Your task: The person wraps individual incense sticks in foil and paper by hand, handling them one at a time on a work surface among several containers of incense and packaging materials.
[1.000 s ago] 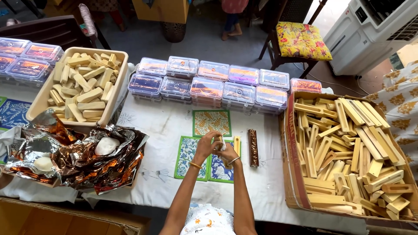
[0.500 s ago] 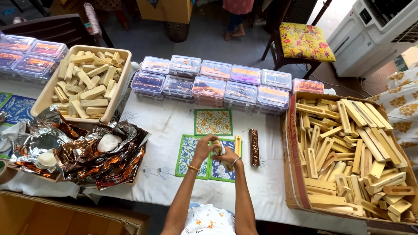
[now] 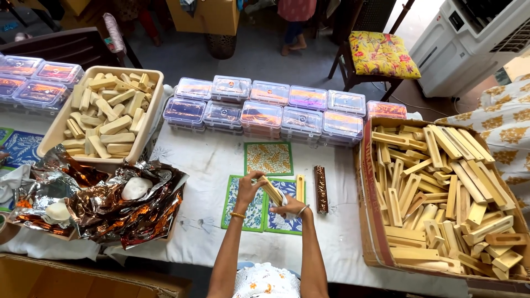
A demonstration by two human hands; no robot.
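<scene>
wooden stick (image 3: 271, 191) now tilted btwn hands (image 3: 265, 196)

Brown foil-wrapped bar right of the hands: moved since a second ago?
No. The brown foil-wrapped bar lies in the same spot on the white cloth, just right of the bare wooden stick and below the plastic boxes.

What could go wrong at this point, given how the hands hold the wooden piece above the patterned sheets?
The wooden stick is pinched between the left hand and the right hand above the patterned sheets; if it slips, it might knock the foil-wrapped bar or the loose stick lying close by. The crumpled foil pile sits near the table's front edge and could slide off.
</scene>
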